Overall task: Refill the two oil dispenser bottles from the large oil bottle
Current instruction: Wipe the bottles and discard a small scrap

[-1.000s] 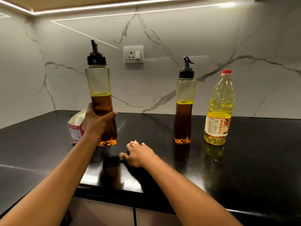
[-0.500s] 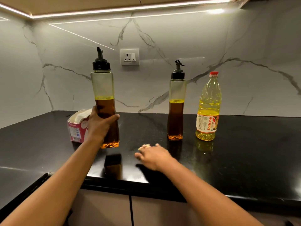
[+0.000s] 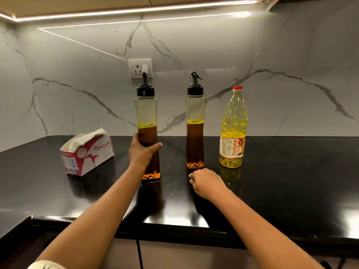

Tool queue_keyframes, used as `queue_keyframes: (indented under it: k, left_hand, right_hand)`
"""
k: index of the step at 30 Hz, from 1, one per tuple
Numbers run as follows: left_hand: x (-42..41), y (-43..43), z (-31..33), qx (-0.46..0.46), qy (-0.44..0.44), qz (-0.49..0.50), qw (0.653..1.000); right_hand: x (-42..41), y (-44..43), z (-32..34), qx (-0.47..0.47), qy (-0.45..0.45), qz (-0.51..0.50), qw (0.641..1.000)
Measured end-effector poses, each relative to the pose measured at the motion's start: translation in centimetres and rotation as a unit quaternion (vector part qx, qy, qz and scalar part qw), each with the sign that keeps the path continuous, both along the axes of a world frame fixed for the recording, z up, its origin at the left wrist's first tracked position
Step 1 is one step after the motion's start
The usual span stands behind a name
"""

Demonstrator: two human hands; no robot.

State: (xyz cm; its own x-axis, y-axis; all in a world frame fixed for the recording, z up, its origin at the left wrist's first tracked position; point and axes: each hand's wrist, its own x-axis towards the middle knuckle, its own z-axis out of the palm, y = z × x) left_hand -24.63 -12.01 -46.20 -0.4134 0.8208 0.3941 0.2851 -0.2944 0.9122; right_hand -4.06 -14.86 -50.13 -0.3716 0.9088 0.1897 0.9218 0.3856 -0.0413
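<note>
Black counter (image 3: 291, 181), white grey-veined wall (image 3: 194, 45). Dispensers (image 3: 146, 111) hold amber oil under black caps; big bottle (image 3: 234, 121) yellow, red-capped. Tissue box (image 3: 87, 156) red-and-white.

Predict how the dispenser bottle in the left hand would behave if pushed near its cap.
Probably tippy: the bottle is tall with a narrow base. Likely bottom-heavy, steadying it somewhat: oil fills only its lower half. Possibly slippery: smooth clear walls.

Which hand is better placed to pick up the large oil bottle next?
Right, probably. The right hand lies free on the counter, nearer the large oil bottle standing at the far right, while the left hand grips the left dispenser bottle.
</note>
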Motion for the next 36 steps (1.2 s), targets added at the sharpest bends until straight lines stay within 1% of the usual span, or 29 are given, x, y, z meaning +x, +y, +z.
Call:
queue_keyframes:
  k: [3,8,13,17,19,21,22,23,25,27,29,30,32,34,36]
  left_hand:
    - [0.7,1.9,-0.2,-0.002,-0.019,-0.002,1.000]
    - [1.2,4.7,-0.3,0.003,-0.006,-0.013,1.000]
    - [0.9,7.1,-0.4,-0.022,-0.010,-0.041,0.999]
    - [0.4,6.0,-0.3,-0.061,0.009,-0.060,0.996]
    - [0.2,4.3,-0.3,-0.098,0.015,-0.033,0.995]
    - [0.7,1.5,-0.6,-0.098,0.024,-0.010,0.995]
    - [1.2,-0.2,-0.9,-0.088,0.026,-0.019,0.996]
    - [1.7,-1.7,-1.2,-0.081,0.022,-0.048,0.995]
    - [2.9,-5.0,-1.8,-0.108,-0.009,-0.123,0.986]
    - [3.4,-8.2,-2.5,-0.141,-0.089,-0.189,0.968]
    - [3.0,-10.9,-2.9,-0.129,-0.174,-0.216,0.952]
    - [2.5,-12.3,-3.1,-0.110,-0.200,-0.208,0.951]
    - [1.1,-15.1,-3.6,-0.075,-0.233,-0.169,0.955]
    - [-0.4,-18.0,-4.4,-0.047,-0.266,-0.129,0.954]
    - [-2.1,-21.4,-6.3,-0.030,-0.298,-0.095,0.949]
  right_hand:
    - [0.4,1.2,0.0,0.026,0.042,0.010,0.999]
    - [0.5,1.9,-0.7,0.085,0.062,0.028,0.994]
    - [0.9,2.5,-1.1,0.083,0.110,0.024,0.990]
    - [1.2,3.0,-0.9,0.057,0.172,0.005,0.983]
    - [1.3,2.9,-0.6,0.048,0.198,0.006,0.979]
    - [1.1,2.4,-0.1,0.049,0.216,0.023,0.975]
    - [0.9,2.0,0.2,0.049,0.238,0.035,0.969]
    - [0.7,1.4,0.7,0.044,0.276,0.045,0.959]
    - [0.1,-0.1,1.4,0.021,0.378,0.069,0.923]
    - [-1.1,-2.3,2.0,-0.004,0.461,0.103,0.881]
    - [-2.7,-4.8,1.9,-0.033,0.513,0.137,0.847]
    - [-3.7,-6.2,1.7,-0.045,0.532,0.150,0.832]
    - [-5.7,-8.5,1.2,-0.065,0.551,0.165,0.816]
    - [-7.5,-10.6,0.4,-0.099,0.556,0.180,0.806]
    - [-9.7,-13.1,-0.9,-0.152,0.545,0.202,0.800]
